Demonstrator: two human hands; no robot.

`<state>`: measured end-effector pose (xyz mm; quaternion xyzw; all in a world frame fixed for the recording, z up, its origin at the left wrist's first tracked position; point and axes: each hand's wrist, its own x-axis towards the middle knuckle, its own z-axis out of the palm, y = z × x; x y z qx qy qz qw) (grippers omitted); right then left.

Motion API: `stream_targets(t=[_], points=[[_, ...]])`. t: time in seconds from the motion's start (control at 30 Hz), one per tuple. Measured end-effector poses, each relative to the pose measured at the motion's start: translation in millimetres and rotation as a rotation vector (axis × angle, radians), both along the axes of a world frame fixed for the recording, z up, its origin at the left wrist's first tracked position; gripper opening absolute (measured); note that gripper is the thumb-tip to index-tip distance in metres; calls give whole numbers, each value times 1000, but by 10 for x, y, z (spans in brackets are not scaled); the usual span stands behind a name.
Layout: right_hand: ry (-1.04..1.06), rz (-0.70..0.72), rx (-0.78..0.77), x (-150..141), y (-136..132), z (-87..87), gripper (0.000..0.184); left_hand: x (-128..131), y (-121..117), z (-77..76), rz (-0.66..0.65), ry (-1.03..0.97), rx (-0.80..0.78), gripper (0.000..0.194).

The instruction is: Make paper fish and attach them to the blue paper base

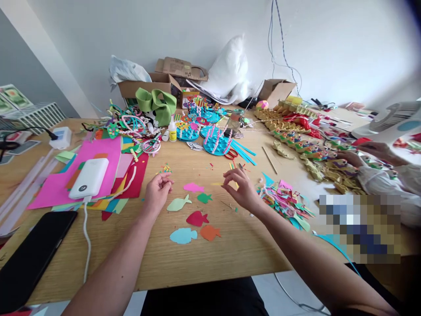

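My left hand hovers over the wooden table with its fingertips pinched together; whatever they hold is too small to make out. My right hand is raised beside it, thumb and fingers pinched on something tiny I cannot name. Between and below the hands lie several paper fish cut-outs: a pink fish, a pale green fish, a small teal fish, a red fish, a light blue fish and an orange fish.
Coloured paper sheets with a white power bank lie left; a black phone sits front left. A scrap pile is right. Glue bottle, blue crafts, boxes behind. Another person's hand works far right.
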<state>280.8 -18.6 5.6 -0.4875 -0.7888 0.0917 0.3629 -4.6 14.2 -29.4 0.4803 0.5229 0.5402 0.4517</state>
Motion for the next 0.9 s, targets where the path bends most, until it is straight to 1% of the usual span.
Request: stream_targets(t=[0.1, 0.17, 0.23, 0.33, 0.43, 0.5, 0.6, 0.67, 0.8, 0.9], points=[[-106, 88, 20, -21, -366, -12, 11, 7, -3, 9, 1, -1, -3, 36], [-188, 128, 3, -27, -524, -45, 13, 6, -4, 17, 3, -6, -6, 35], [-272, 162, -23, -21, -621, -77, 16, 1, -4, 20, 5, -10, -3, 36], [-363, 222, -72, 18, -697, -87, 21, -8, -2, 11, 5, -1, 9, 36], [-360, 246, -118, 85, -729, -57, 30, -13, 2, -3, 9, 8, 9, 37], [-313, 174, -138, 129, -721, -45, 32, -11, 3, -8, 10, 5, 3, 38], [-285, -23, -183, 150, -661, -70, 15, -6, 1, -9, 4, 7, -1, 39], [-342, -107, -229, 122, -605, -107, 8, -5, -3, -7, -3, 13, -3, 39], [-521, -143, -280, 25, -529, -188, 16, -9, -2, -10, 1, 2, -19, 40], [-563, -156, -284, 12, -503, -242, 20, -10, 8, -20, 13, -19, -23, 39]])
